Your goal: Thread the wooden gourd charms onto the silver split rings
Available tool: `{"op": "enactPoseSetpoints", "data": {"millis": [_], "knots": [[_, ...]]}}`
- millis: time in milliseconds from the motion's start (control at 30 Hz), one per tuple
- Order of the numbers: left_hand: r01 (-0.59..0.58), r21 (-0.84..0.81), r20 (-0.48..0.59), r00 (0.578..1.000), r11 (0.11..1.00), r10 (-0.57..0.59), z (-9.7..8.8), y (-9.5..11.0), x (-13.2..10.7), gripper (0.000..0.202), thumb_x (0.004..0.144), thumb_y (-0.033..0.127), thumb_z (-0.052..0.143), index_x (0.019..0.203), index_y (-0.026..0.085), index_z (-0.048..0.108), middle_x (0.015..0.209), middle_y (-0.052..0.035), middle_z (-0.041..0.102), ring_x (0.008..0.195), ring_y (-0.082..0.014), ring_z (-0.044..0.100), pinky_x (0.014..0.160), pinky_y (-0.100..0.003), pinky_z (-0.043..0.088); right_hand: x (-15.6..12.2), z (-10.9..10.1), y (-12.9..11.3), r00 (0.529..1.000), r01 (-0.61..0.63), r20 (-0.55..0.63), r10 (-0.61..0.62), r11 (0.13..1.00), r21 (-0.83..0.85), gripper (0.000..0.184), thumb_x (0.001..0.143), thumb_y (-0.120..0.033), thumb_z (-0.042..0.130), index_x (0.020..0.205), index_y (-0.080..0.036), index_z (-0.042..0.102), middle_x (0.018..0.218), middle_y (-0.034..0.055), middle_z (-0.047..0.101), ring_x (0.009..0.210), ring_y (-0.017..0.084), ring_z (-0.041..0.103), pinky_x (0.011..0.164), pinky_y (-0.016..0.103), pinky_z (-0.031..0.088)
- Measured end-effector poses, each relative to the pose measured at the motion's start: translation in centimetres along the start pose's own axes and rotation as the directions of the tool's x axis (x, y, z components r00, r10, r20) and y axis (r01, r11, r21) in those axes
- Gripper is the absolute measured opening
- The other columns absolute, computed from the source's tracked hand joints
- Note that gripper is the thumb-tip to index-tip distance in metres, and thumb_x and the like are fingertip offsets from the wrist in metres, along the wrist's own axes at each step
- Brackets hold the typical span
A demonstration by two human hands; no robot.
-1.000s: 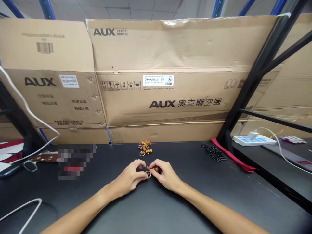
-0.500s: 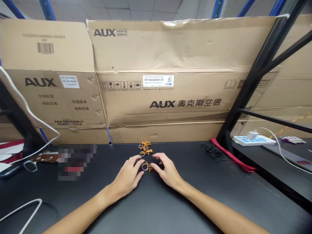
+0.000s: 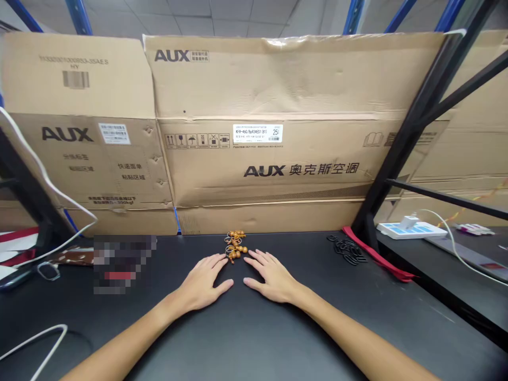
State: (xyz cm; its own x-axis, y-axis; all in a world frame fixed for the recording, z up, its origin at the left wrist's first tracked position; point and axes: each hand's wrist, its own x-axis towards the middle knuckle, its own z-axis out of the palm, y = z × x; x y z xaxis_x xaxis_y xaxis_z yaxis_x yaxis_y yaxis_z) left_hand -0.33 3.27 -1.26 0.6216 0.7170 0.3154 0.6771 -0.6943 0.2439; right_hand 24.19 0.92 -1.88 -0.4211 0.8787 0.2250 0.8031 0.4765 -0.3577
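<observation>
Both hands rest on the black tabletop (image 3: 238,328), palms down. My left hand (image 3: 204,283) is open with its fingers stretched forward and holds nothing. My right hand (image 3: 273,277) mirrors it, also open and without anything in it. Just beyond the fingertips lies a small pile of gourd-shaped keychains (image 3: 236,247), brown beads with silver rings. The nearest keychain sits between the fingertips of the two hands; whether a finger touches it I cannot tell.
Cardboard boxes (image 3: 262,190) stand along the back. To the right lie black oval links (image 3: 347,250), a red strap (image 3: 377,259) and a white power strip (image 3: 413,230). Glasses (image 3: 48,271), a blurred dark item (image 3: 123,264) and white cables (image 3: 51,338) are at left.
The nearest keychain has moved away from me and now lies against the others. Both hands have flattened onto the table, with their fingers extended.
</observation>
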Motion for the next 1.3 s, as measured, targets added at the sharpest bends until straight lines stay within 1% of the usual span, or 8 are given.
{"op": "enactPoseSetpoints", "data": {"millis": [133,267,400,467,700,967,1067,1300], "knots": [[0.042,0.030,0.061,0.997,0.999,-0.043,0.4,-0.9,0.0,0.063,0.088,0.058,0.044,0.138,0.019,0.043,0.146,-0.0107,0.039,0.134,-0.0273,0.034,0.113,-0.045,0.023,0.4,-0.2,1.2,0.996,-0.084,0.015,0.084,0.996,-0.011,0.062,0.088,-0.061,0.041,0.140,-0.026,0.040,0.150,0.0050,0.030,0.140,0.025,0.020,0.114,0.046,0.013],[0.077,0.064,0.099,0.992,0.995,-0.083,0.1,-1.8,0.3,0.069,0.087,0.062,0.040,0.141,0.019,0.038,0.148,-0.0105,0.034,0.137,-0.0259,0.030,0.114,-0.043,0.018,0.6,-0.3,1.9,0.990,-0.138,0.022,0.139,0.990,-0.043,0.067,0.088,-0.064,0.037,0.142,-0.023,0.037,0.151,0.0056,0.026,0.141,0.025,0.017,0.115,0.045,0.011],[0.166,0.115,0.092,0.980,0.979,-0.177,-0.1,-3.0,0.6,0.071,0.087,0.065,0.036,0.141,0.018,0.039,0.149,-0.0102,0.033,0.138,-0.0269,0.029,0.114,-0.043,0.017,0.6,-0.3,2.0,0.988,-0.148,0.037,0.151,0.987,-0.063,0.070,0.088,-0.066,0.033,0.143,-0.022,0.035,0.152,0.0058,0.024,0.141,0.025,0.015,0.115,0.045,0.010],[0.182,0.124,0.077,0.978,0.975,-0.193,0.0,-3.4,0.7,0.071,0.087,0.065,0.035,0.140,0.019,0.040,0.149,-0.0097,0.033,0.138,-0.0270,0.029,0.114,-0.043,0.017,0.6,-0.3,1.9,0.988,-0.148,0.040,0.151,0.987,-0.067,0.070,0.088,-0.066,0.032,0.143,-0.022,0.035,0.152,0.0055,0.024,0.141,0.025,0.015,0.115,0.045,0.010],[0.175,0.148,0.096,0.977,0.973,-0.191,0.0,-3.2,0.7,0.072,0.088,0.065,0.031,0.141,0.018,0.038,0.150,-0.0094,0.031,0.138,-0.0272,0.027,0.114,-0.045,0.017,0.6,-0.2,1.7,0.986,-0.155,0.051,0.161,0.983,-0.094,0.071,0.088,-0.066,0.031,0.144,-0.021,0.033,0.153,0.0058,0.023,0.142,0.025,0.013,0.115,0.045,0.008],[0.183,0.160,0.087,0.976,0.970,-0.199,0.9,-1.8,1.1,0.071,0.090,0.063,0.029,0.139,0.012,0.041,0.149,-0.0136,0.032,0.139,-0.0300,0.023,0.113,-0.046,0.018,0.6,0.2,1.0,0.980,-0.163,0.093,0.177,0.976,-0.141,0.079,0.086,-0.071,0.024,0.146,-0.020,0.027,0.155,0.0068,0.015,0.142,0.026,0.007,0.114,0.044,0.004],[0.161,0.131,0.074,0.982,0.978,-0.171,1.0,-1.6,1.2,0.070,0.090,0.063,0.030,0.140,0.015,0.039,0.149,-0.0126,0.033,0.139,-0.0298,0.025,0.113,-0.046,0.019,0.6,0.3,0.7,0.981,-0.156,0.096,0.170,0.978,-0.140,0.079,0.086,-0.071,0.024,0.146,-0.020,0.026,0.155,0.0066,0.015,0.142,0.026,0.006,0.114,0.044,0.004],[0.074,0.111,0.090,0.992,0.991,-0.084,0.7,-2.1,1.3,0.061,0.090,0.061,0.035,0.142,0.028,0.035,0.150,-0.0070,0.032,0.139,-0.0298,0.025,0.111,-0.049,0.021,0.6,0.5,0.7,0.984,-0.150,0.073,0.161,0.979,-0.137,0.078,0.086,-0.071,0.026,0.145,-0.020,0.029,0.154,0.0080,0.017,0.142,0.027,0.008,0.114,0.045,0.006]]}}
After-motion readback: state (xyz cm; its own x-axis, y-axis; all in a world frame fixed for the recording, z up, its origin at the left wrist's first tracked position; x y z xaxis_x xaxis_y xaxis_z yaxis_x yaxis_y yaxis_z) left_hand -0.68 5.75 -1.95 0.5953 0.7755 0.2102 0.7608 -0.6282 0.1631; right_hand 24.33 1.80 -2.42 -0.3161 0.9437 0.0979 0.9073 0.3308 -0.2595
